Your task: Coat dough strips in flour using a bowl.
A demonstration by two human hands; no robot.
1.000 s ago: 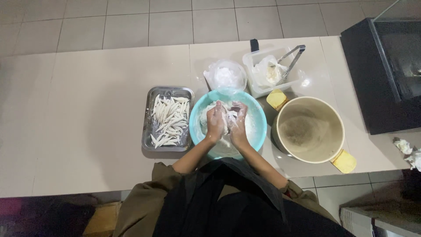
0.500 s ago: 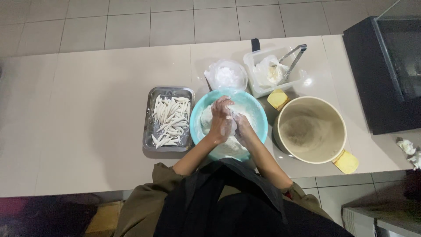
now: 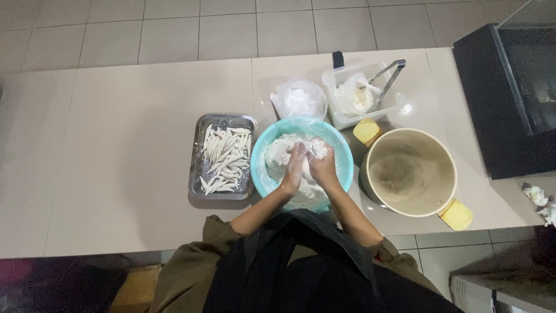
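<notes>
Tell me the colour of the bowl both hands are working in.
The bowl is light turquoise, seen clearly in the head view.

Beige counter, seen from above: turquoise bowl of white floury dough, with the left hand and right hand side by side, pressed into it. Just left of the bowl, a metal tray of pale strips; just right, a cream pot with yellow handles. Behind the bowl, a clear bag of white powder and a clear tub holding metal tongs.
</notes>
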